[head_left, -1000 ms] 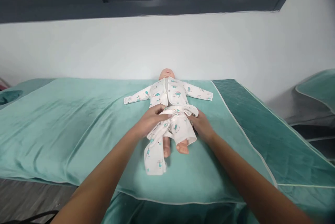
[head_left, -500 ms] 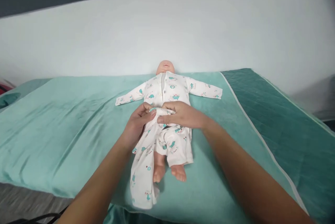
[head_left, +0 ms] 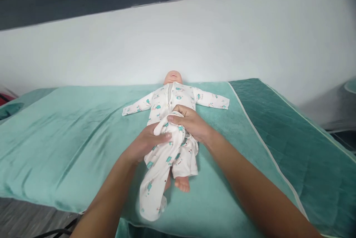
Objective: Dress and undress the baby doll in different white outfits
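Note:
A baby doll [head_left: 172,78] lies on its back in a white long-sleeved top [head_left: 182,95] with a teal print, its arms spread wide. Over its lower body, matching printed trousers [head_left: 154,184] are bunched at the waist, one leg trailing toward me on the left. My right hand [head_left: 191,121] pinches the waistband near the doll's belly. My left hand [head_left: 151,141] grips the trousers' left side, thumb on top and fingers beneath the cloth. White printed cloth covers the doll's leg on the right, and a bare foot [head_left: 183,184] pokes out. The other foot is mostly hidden.
A light teal sheet [head_left: 69,130] covers the bed, with a darker teal quilted cover [head_left: 300,149] on the right. Behind the doll's head stands a white wall [head_left: 194,41]. Black cables [head_left: 59,231] lie at the lower left by the grey floor [head_left: 30,214].
My left hand has shifted down along the trousers, its thumb now on top. The waistband is more bunched, and the trailing leg covers more of the doll's left-side foot. The view has tilted slightly up.

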A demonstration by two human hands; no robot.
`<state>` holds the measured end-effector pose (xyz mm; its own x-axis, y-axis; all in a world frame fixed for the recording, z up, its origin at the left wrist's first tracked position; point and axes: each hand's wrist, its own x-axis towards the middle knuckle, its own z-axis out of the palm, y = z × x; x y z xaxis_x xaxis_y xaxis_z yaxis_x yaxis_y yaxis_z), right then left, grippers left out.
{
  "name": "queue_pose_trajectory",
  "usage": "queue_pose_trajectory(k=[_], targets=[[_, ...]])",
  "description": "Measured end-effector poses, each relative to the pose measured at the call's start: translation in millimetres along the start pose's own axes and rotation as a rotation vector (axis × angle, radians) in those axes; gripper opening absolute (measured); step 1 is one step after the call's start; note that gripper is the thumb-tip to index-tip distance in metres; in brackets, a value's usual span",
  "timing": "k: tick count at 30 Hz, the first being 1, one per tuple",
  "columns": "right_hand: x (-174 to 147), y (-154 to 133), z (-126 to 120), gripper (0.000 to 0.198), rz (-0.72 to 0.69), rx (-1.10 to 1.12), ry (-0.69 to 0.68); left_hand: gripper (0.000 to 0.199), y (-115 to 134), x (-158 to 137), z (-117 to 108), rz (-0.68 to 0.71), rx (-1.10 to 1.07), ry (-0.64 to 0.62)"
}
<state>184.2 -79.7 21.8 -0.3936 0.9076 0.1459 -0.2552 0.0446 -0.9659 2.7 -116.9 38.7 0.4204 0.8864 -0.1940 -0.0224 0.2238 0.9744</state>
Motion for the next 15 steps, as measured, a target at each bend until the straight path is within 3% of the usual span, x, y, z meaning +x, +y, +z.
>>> queue_pose_trajectory(k=[3,6,8,12,15], targets=[[0,-8,-2,0.034,0.029,-0.108,-0.165,0.037,-3,2,5,0.047,-0.167,0.162],[-3,-21,-3,0.04,0.115,-0.256,-0.423,0.035,-5,5,9,0.085,-0.253,0.214],[-5,-27,-3,0.042,0.165,-0.312,-0.503,0.033,-7,6,9,0.091,-0.229,0.245],[-6,-20,-5,0.03,0.177,-0.265,-0.397,0.035,-10,6,4,0.063,-0.138,0.284],[-6,-9,-5,0.018,0.12,-0.126,-0.219,0.037,-5,1,2,0.047,-0.037,0.156]])
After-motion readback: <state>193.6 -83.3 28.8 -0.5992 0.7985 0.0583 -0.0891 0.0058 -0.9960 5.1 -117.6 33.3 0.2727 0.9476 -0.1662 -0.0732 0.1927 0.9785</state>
